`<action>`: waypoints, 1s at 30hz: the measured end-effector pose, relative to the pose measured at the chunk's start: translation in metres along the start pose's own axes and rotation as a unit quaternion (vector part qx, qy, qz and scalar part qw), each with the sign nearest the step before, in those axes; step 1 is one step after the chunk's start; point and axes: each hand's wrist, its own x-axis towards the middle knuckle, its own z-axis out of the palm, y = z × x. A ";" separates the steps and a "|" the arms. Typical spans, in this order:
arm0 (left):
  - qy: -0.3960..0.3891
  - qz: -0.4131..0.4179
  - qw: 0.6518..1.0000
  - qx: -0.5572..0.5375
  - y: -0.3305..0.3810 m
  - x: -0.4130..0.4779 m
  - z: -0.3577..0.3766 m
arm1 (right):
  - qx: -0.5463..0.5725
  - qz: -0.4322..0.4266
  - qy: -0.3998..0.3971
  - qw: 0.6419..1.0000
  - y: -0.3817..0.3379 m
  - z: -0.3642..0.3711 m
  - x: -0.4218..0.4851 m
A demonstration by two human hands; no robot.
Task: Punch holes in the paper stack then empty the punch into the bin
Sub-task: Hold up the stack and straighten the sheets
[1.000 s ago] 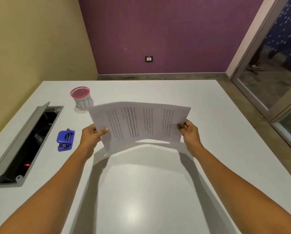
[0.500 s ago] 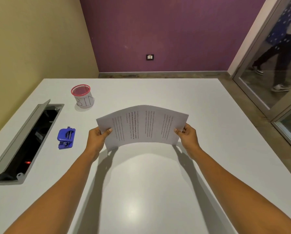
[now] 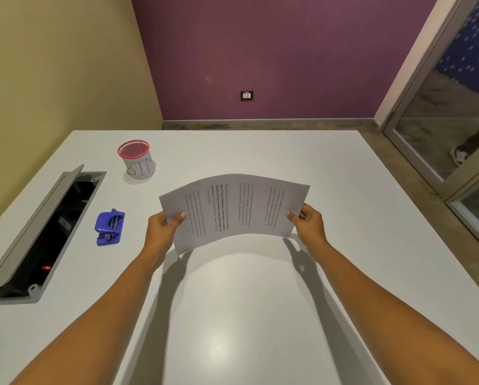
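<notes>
Both hands hold the paper stack [image 3: 232, 209] by its short edges, lifted clear of the surface [image 3: 246, 315], probably to square the sheets before punching. The left hand [image 3: 160, 232] pinches one edge with its thumb on top, and the right hand [image 3: 307, 226] pinches the opposite edge likewise, so the stack bows upward between them (it looks thin and floppy). The blue hole punch [image 3: 110, 227] lies untouched on the surface just outside the left hand. The red-rimmed bin [image 3: 138, 159] stands beyond that hand, farther off than the punch.
</notes>
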 end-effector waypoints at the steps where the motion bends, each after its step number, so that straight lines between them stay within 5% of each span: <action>1: 0.006 0.003 1.000 -0.004 0.002 0.000 0.000 | 0.001 -0.002 0.003 1.000 -0.001 0.000 0.001; 13: -0.002 -0.019 1.000 0.018 0.003 -0.002 -0.003 | -0.012 0.004 0.025 1.000 0.000 -0.002 0.001; 21: 0.029 0.067 0.997 -0.003 0.035 0.016 -0.013 | -0.046 -0.020 0.024 0.998 -0.014 -0.004 0.003; 26: 0.008 0.142 0.982 0.123 0.054 0.021 -0.014 | -0.063 -0.035 0.015 0.997 -0.022 -0.005 0.003; 30: 0.020 0.181 0.917 0.354 0.069 0.021 -0.010 | -0.081 -0.053 0.009 0.995 -0.030 -0.005 0.006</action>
